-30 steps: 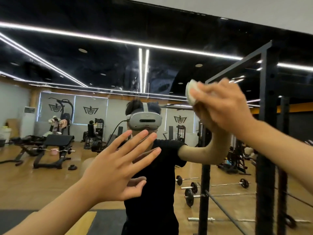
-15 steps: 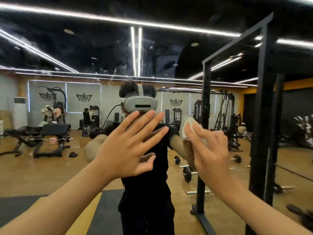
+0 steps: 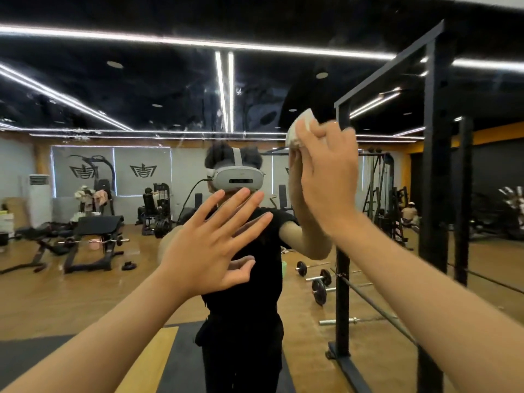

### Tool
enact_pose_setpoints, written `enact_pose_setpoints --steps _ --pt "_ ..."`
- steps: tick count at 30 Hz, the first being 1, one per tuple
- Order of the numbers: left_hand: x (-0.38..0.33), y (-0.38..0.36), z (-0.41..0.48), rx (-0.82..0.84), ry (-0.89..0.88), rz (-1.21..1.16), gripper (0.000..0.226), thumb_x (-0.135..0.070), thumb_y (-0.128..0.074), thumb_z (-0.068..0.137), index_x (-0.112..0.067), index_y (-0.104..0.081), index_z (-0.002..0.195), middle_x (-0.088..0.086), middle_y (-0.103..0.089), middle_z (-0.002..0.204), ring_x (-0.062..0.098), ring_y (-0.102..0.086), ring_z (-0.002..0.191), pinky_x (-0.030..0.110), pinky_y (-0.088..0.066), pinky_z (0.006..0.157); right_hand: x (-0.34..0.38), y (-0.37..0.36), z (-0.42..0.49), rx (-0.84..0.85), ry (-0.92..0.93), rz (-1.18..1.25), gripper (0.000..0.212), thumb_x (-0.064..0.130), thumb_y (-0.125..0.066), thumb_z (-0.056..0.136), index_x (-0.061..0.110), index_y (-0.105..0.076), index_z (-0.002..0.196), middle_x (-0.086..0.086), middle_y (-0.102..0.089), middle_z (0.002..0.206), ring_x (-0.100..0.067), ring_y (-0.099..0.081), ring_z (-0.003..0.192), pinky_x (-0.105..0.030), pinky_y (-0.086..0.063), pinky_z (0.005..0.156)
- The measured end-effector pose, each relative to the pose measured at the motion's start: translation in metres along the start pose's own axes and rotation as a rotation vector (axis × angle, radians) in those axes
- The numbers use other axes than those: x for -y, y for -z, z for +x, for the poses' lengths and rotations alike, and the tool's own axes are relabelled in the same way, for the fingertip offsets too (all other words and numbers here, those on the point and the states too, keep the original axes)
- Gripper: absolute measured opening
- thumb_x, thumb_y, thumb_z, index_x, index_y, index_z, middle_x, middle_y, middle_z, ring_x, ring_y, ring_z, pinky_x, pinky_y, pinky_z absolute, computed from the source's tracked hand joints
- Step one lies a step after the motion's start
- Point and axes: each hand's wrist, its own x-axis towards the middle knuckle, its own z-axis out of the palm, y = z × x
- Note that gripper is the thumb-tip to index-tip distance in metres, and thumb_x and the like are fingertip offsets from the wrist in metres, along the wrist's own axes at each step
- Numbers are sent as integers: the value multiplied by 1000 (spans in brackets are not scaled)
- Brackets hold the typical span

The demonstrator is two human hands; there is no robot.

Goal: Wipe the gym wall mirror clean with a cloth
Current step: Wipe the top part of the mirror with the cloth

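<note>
Far left in the gym wall mirror (image 3: pixel 141 89), a weight bench (image 3: pixel 97 226) shows in reflection. My left hand (image 3: pixel 209 251) is spread wide, fingers straight, palm toward the glass and meeting its own reflection at the thumb. Right of it and higher, my right hand (image 3: pixel 329 177) holds a wadded white cloth (image 3: pixel 297 131) against the mirror, the cloth poking out above my fingertips. The black squat rack (image 3: pixel 435 180) stands at the right.
</note>
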Motion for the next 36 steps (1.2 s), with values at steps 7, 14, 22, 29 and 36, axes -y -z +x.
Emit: enact_pose_setpoints --steps 7,14,22,29,36 --pt "0 -1 0 -3 -6 13 82 -60 -47 97 -21 -29 167 15 -13 176 33 -13 163 54 -9 131 0 18 -107 10 47 21 33 19 -50 107 7 -70 131 -6 -61 120 -26 -46 85 -35 -44 73" --pt "1 0 1 11 -16 -12 82 -59 -46 98 -20 -28 168 16 -14 176 33 -12 163 55 -12 131 11 6 -28 42 43 -62 33 16 -49 104 9 -66 132 -13 -61 113 -25 -46 94 -27 -32 79" --pt "6 5 2 8 -43 -75 81 -56 -51 95 -20 -32 166 16 -16 175 33 -12 163 54 -12 131 20 -1 -44 -46 -52 -6 33 18 -49 108 9 -65 136 -16 -63 111 -34 -52 91 -44 -47 74" --pt "52 30 -29 -68 -30 -88 80 -51 -52 94 -17 -36 164 19 -21 173 36 -17 162 55 -11 131 35 11 -103 -42 -26 40 32 18 -50 106 7 -69 130 -16 -64 103 -36 -53 82 -44 -47 67" --pt "111 18 -32 -20 11 47 84 -60 -45 94 -19 -33 166 19 -17 174 38 -13 162 58 -8 131 35 -16 51 -47 99 -83 34 7 -51 96 2 -70 123 -25 -63 112 -45 -57 101 -55 -48 84"
